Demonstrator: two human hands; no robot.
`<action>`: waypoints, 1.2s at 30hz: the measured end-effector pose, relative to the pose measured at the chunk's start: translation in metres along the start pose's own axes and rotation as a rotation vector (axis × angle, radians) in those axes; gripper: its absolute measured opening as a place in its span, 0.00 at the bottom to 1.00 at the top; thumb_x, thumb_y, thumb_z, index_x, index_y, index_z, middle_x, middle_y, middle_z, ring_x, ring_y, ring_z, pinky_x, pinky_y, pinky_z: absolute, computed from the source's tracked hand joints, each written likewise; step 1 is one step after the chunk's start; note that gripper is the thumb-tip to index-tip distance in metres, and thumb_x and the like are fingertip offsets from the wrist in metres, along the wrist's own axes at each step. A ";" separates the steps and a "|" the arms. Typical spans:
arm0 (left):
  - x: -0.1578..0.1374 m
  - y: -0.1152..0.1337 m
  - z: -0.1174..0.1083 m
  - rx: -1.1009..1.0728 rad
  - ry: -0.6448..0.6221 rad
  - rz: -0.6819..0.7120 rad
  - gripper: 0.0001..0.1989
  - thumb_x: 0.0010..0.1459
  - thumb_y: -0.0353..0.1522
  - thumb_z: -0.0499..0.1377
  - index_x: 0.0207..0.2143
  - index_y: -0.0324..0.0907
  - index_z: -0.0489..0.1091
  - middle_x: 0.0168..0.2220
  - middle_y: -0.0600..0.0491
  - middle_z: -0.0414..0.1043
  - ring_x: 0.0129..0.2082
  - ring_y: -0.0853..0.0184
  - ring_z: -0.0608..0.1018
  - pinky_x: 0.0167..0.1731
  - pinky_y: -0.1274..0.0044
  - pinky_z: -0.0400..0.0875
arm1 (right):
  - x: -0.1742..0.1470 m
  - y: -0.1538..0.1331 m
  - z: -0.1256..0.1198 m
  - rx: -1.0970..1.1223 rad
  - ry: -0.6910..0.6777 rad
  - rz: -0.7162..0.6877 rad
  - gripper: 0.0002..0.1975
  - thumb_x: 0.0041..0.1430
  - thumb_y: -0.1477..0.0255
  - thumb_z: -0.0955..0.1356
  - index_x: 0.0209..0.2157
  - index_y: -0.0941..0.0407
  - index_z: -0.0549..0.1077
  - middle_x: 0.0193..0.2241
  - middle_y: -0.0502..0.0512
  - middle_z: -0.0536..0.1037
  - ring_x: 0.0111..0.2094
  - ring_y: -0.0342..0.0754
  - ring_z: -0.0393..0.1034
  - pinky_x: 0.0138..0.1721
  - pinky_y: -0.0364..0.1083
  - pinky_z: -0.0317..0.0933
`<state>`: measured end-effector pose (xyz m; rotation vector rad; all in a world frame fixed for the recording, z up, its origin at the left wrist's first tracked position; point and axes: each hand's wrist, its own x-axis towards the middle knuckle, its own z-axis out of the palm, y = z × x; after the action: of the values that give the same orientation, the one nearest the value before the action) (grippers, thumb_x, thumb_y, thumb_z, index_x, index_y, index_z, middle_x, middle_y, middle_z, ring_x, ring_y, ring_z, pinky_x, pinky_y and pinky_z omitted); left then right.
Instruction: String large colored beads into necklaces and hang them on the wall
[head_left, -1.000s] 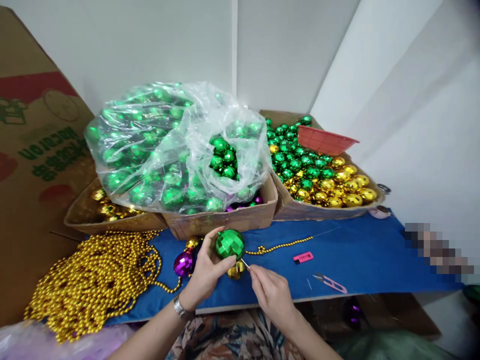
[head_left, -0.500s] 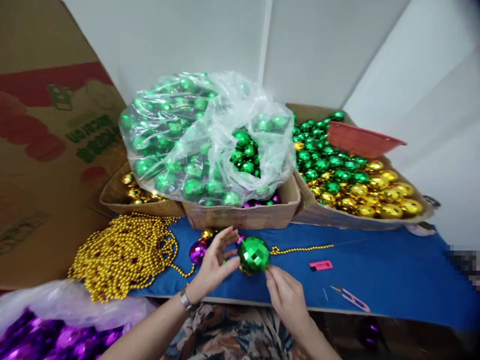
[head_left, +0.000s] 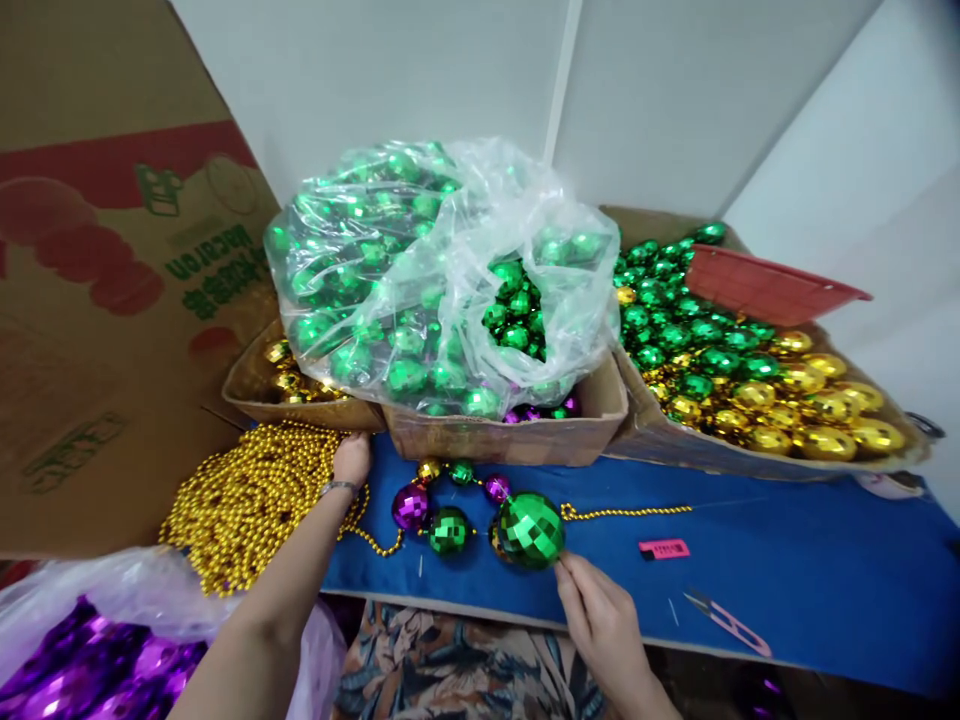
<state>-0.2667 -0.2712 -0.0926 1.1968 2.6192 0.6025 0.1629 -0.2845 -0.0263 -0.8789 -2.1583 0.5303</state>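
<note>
My right hand (head_left: 600,612) is closed in a pinch at the lower right edge of a large green faceted ball (head_left: 531,530). Partly behind that ball, a gold one (head_left: 496,537) shows. Beside it on the blue tabletop lies a loop of smaller shiny balls, among them a purple ball (head_left: 411,507) and a dark green ball (head_left: 449,530). My left hand (head_left: 353,461) reaches to the front of the left carton (head_left: 315,412), by the right side of a heap of gold bead strands (head_left: 247,500); its fingers are hidden.
Pink-handled snips (head_left: 731,622) and a pink cutter (head_left: 664,549) lie on the right. A gold bead chain (head_left: 630,512) stretches behind my right hand. Behind stand a plastic bag of green balls (head_left: 360,270) and a carton of green and gold balls with a red tray (head_left: 772,282).
My left hand has left the green ball and moved left and away from me, to the left carton's front. My right hand stays at the ball. The view has shifted slightly.
</note>
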 end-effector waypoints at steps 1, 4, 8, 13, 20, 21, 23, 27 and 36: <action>0.001 0.000 0.001 -0.012 -0.002 -0.009 0.10 0.52 0.23 0.51 0.36 0.35 0.70 0.38 0.38 0.72 0.43 0.55 0.73 0.46 0.67 0.65 | 0.000 0.000 0.001 0.002 -0.003 0.000 0.10 0.66 0.77 0.60 0.44 0.56 0.70 0.31 0.54 0.77 0.30 0.45 0.73 0.32 0.42 0.65; 0.000 0.004 -0.001 -0.098 -0.003 -0.037 0.10 0.51 0.24 0.53 0.35 0.35 0.70 0.39 0.37 0.72 0.45 0.53 0.73 0.46 0.66 0.65 | 0.001 -0.002 0.002 0.011 -0.018 0.002 0.10 0.66 0.78 0.59 0.44 0.56 0.70 0.31 0.54 0.76 0.31 0.44 0.73 0.33 0.42 0.65; -0.022 0.019 -0.012 -0.346 -0.015 -0.076 0.11 0.51 0.33 0.56 0.36 0.37 0.70 0.35 0.42 0.73 0.41 0.55 0.75 0.41 0.69 0.68 | -0.001 -0.006 0.003 0.031 -0.056 0.010 0.10 0.66 0.78 0.59 0.42 0.55 0.70 0.30 0.52 0.76 0.30 0.44 0.71 0.33 0.42 0.63; -0.081 0.062 -0.029 -0.849 -0.195 -0.105 0.22 0.51 0.44 0.59 0.44 0.38 0.71 0.37 0.46 0.76 0.32 0.66 0.77 0.34 0.75 0.72 | -0.001 -0.010 0.009 0.048 -0.121 0.011 0.10 0.67 0.78 0.58 0.40 0.56 0.69 0.28 0.53 0.75 0.29 0.45 0.71 0.33 0.43 0.63; -0.134 0.126 -0.039 -1.575 -0.597 -0.355 0.17 0.43 0.31 0.72 0.36 0.36 0.75 0.30 0.49 0.76 0.26 0.72 0.75 0.27 0.82 0.72 | 0.002 -0.011 0.014 -0.010 -0.156 -0.029 0.10 0.67 0.77 0.58 0.38 0.57 0.69 0.29 0.54 0.76 0.31 0.45 0.72 0.34 0.43 0.62; -0.137 0.130 -0.038 -1.590 -0.618 -0.360 0.16 0.43 0.31 0.72 0.35 0.36 0.75 0.29 0.50 0.76 0.25 0.73 0.75 0.26 0.82 0.72 | 0.002 -0.011 0.013 -0.023 -0.155 -0.032 0.10 0.67 0.77 0.58 0.37 0.57 0.69 0.29 0.54 0.76 0.31 0.45 0.72 0.34 0.43 0.62; -0.142 0.136 -0.037 -1.618 -0.653 -0.373 0.15 0.43 0.30 0.72 0.35 0.37 0.75 0.28 0.51 0.75 0.25 0.73 0.75 0.25 0.83 0.72 | 0.001 -0.009 0.011 -0.044 -0.153 -0.035 0.10 0.67 0.77 0.58 0.37 0.57 0.69 0.28 0.53 0.76 0.30 0.45 0.71 0.33 0.43 0.61; -0.148 0.142 -0.035 -1.646 -0.685 -0.395 0.14 0.44 0.30 0.71 0.33 0.37 0.74 0.28 0.52 0.74 0.24 0.74 0.74 0.24 0.83 0.72 | -0.002 -0.007 0.011 -0.060 -0.150 -0.028 0.10 0.67 0.77 0.58 0.38 0.56 0.69 0.28 0.53 0.76 0.29 0.45 0.70 0.33 0.43 0.60; -0.151 0.150 -0.033 -1.571 -0.656 -0.330 0.13 0.45 0.32 0.71 0.33 0.37 0.75 0.28 0.52 0.74 0.25 0.73 0.75 0.25 0.83 0.72 | -0.006 -0.002 0.008 -0.092 -0.145 -0.038 0.11 0.67 0.77 0.57 0.38 0.56 0.69 0.27 0.52 0.75 0.28 0.45 0.69 0.32 0.43 0.59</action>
<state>-0.0783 -0.3063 0.0049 0.2832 1.0599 1.4033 0.1589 -0.2907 -0.0331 -0.8702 -2.3426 0.4916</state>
